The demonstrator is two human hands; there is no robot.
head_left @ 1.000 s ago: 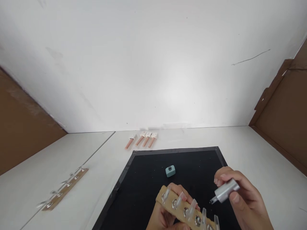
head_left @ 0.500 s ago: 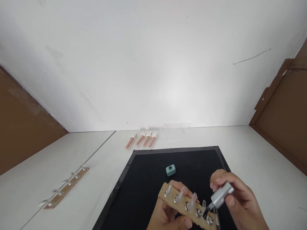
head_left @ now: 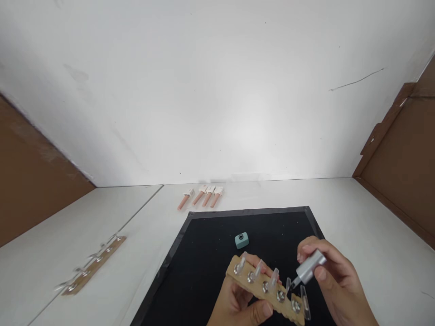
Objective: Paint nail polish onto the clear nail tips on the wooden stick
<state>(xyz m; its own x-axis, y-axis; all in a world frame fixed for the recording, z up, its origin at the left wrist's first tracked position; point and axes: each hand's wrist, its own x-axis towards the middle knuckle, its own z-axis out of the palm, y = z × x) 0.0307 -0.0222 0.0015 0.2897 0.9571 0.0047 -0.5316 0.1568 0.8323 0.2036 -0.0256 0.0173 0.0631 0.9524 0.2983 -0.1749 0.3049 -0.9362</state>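
- Left hand point(head_left: 246, 314): fingers behind, thumb in front, clamped on strip point(head_left: 258, 284). Strip is held tilted over the near part of mat point(head_left: 204, 253), right end lower.
- Strip carries five round metal mounts with clear tips point(head_left: 273, 278) sticking up from them.
- Right hand point(head_left: 336, 276): thumb and fingers pinched on the silver handle of brush point(head_left: 310, 267), over the mat's near right part. Dark end points down-left at the fourth tip from the left. Contact vs. just beside: can't tell, too small.
- Teal bottle point(head_left: 241, 242): upright on the mat, far part, about mid-width. Dark ring on top looks like an open neck. Fill level not visible.
- Pink-and-white bottles point(head_left: 217, 197), four: lying just past the mat's far edge, left end.
- Second strip point(head_left: 95, 267): on table point(head_left: 152, 235), left of mat and well apart from it, also carrying clear tips.
- Step, my read: coating the fourth tip. Any coat on the tips: can't make out.
- Next move calls for: strip steady, light brush pressure along that tip, bristles clear of the neighbouring one. Main risk looks like smearing the mount or knocking the tip askew.
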